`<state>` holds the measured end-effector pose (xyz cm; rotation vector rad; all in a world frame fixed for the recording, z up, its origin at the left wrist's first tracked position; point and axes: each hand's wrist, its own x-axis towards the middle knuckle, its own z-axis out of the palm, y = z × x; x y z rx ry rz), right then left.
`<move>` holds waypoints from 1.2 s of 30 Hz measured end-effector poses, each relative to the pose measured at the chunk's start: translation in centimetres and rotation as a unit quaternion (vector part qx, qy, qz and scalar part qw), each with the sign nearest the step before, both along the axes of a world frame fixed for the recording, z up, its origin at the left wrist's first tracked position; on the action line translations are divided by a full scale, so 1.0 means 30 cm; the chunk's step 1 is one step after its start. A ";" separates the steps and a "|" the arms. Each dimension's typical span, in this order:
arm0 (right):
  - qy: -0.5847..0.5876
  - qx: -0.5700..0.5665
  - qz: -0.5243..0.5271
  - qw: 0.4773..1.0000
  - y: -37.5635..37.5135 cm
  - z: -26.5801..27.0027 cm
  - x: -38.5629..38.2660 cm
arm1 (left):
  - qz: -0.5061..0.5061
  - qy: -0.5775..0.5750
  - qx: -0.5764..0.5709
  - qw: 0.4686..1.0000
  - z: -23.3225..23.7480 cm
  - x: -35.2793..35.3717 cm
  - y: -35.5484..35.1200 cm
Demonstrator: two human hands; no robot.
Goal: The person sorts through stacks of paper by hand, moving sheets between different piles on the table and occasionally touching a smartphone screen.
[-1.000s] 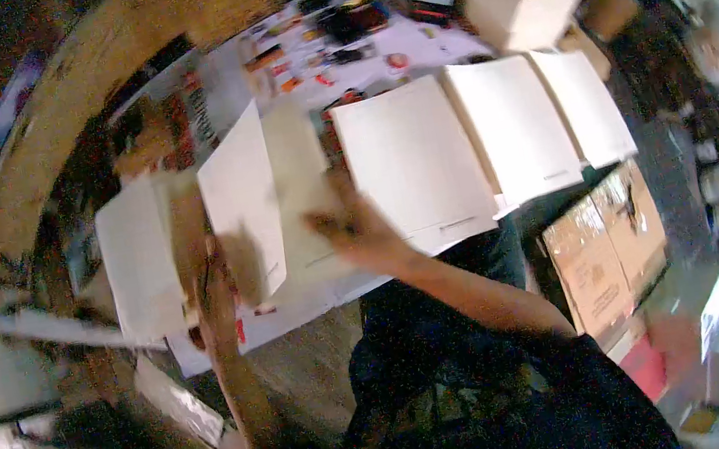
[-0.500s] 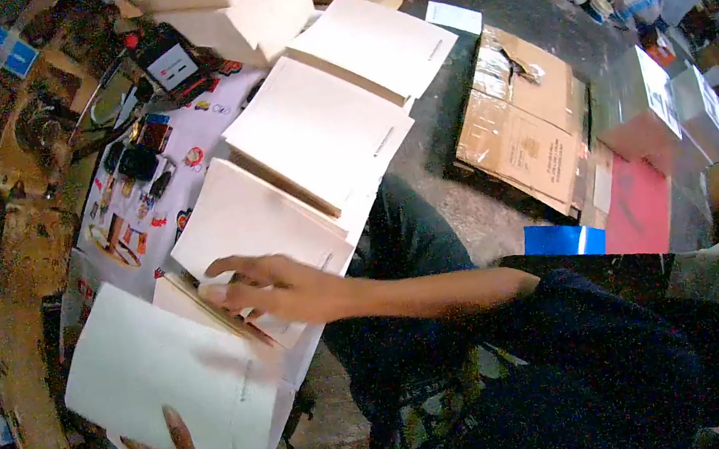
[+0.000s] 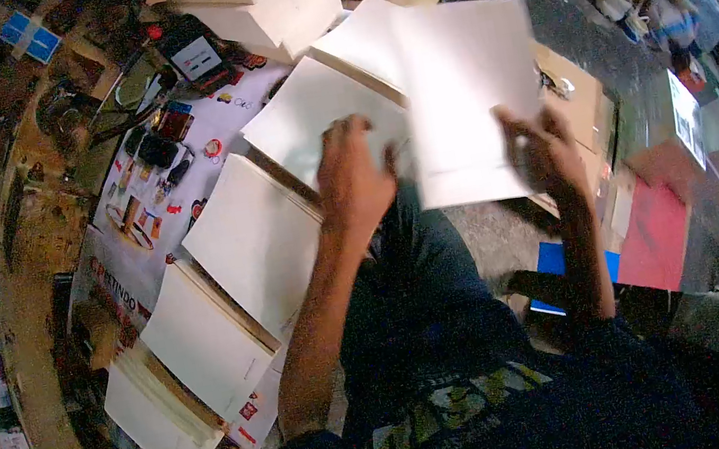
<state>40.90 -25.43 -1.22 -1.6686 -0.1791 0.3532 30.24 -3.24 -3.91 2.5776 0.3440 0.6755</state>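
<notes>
Pinched at its right edge, a white paper sheet [image 3: 467,100] hangs raised in my right hand [image 3: 548,148]; it looks slightly blurred. My left hand [image 3: 354,168] hovers over a stack of white sheets [image 3: 293,121], fingers bent and thumb held apart from them. Another stack [image 3: 356,42] lies beyond it, partly covered by the raised sheet. Towards the lower left, further stacks follow in a slanting row: one in the middle [image 3: 251,239], one nearer [image 3: 202,339], and one at the row's end [image 3: 149,420].
Thick white blocks of paper [image 3: 283,7] stand at the back beside a dark bottle [image 3: 195,56]. Small items, including a black object [image 3: 159,149], lie on the printed table cover [image 3: 211,121]. On the right are a flattened cardboard box [image 3: 583,103], a red sheet [image 3: 655,235] and white boxes [image 3: 674,126].
My left hand has moved from the nearest stack up to a farther one. My right hand has swung from the middle stacks to the right, now with a white sheet raised.
</notes>
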 end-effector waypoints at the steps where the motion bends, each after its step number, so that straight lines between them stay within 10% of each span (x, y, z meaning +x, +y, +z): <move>1: 0.055 0.035 -0.038 0.997 -0.007 0.090 0.008 | 0.004 0.057 0.001 0.998 0.030 0.023 -0.041; 5: -0.154 0.083 -0.004 0.985 -0.109 -0.055 0.185 | 0.048 0.117 0.009 0.992 -0.011 0.111 -0.052; 14: 0.004 0.014 0.086 0.996 0.017 0.024 0.271 | 0.026 -0.021 -0.381 0.924 0.136 -0.160 0.090; 16: -0.030 -0.060 0.147 0.987 0.093 -0.042 0.345 | 0.048 -0.041 -0.365 0.929 0.224 -0.270 0.056; 20: -0.075 -0.087 0.380 0.918 0.338 0.023 0.310 | 0.101 0.221 0.015 0.970 0.193 -0.438 -0.018; 27: 0.127 -0.111 0.365 0.916 0.529 -0.013 0.249 | 0.075 0.124 -0.107 0.984 0.069 -0.571 0.082; 30: -0.133 -0.206 0.351 0.904 0.514 -0.008 0.146 | 0.125 0.117 -0.258 0.951 0.143 -0.642 0.106; 32: -0.119 -0.154 0.394 0.898 0.508 -0.021 0.166 | 0.172 0.090 -0.400 0.896 0.170 -0.733 0.126; 36: -0.075 -0.103 0.362 0.924 0.484 0.048 0.092 | 0.184 0.076 -0.321 0.926 0.194 -0.928 0.144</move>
